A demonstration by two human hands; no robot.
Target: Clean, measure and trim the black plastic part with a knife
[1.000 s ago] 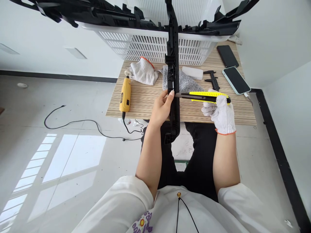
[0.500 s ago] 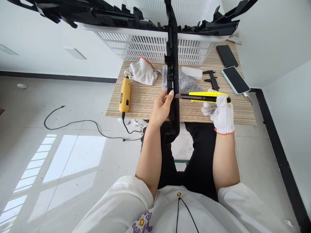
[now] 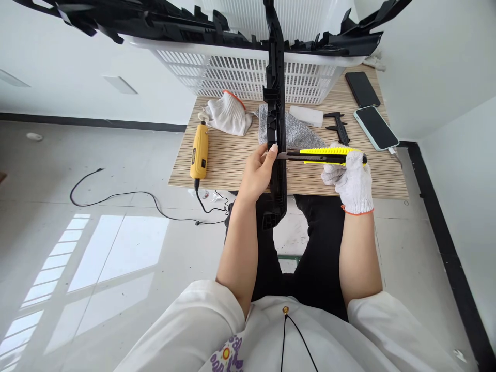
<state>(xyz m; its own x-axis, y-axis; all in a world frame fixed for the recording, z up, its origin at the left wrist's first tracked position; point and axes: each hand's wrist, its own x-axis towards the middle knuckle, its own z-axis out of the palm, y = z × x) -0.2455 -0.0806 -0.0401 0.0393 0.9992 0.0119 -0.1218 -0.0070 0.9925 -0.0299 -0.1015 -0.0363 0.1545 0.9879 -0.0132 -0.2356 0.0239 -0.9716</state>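
Note:
My bare left hand [image 3: 259, 171] grips a long black plastic trim part [image 3: 276, 103] near its lower half, thumb on top. The part runs away from me, from above my lap across the table toward the basket. In my gloved right hand [image 3: 350, 174] is a yellow and black utility knife [image 3: 327, 156]. Its blade is out, points left and lies across the part's edge beside my left thumb. A grey cloth [image 3: 300, 132] lies partly hidden under the part.
On the striped table [image 3: 232, 168] lie a yellow rotary tool [image 3: 199, 151], a white glove [image 3: 228, 114], a white flat piece [image 3: 306, 116], a black caliper [image 3: 339, 127] and two phones [image 3: 362, 89]. Behind stands a white basket [image 3: 232, 72] with more black parts [image 3: 155, 26] on it.
The knife has shifted very slightly to the left, its blade now farther over the part's edge. My left hand and the part are almost unmoved.

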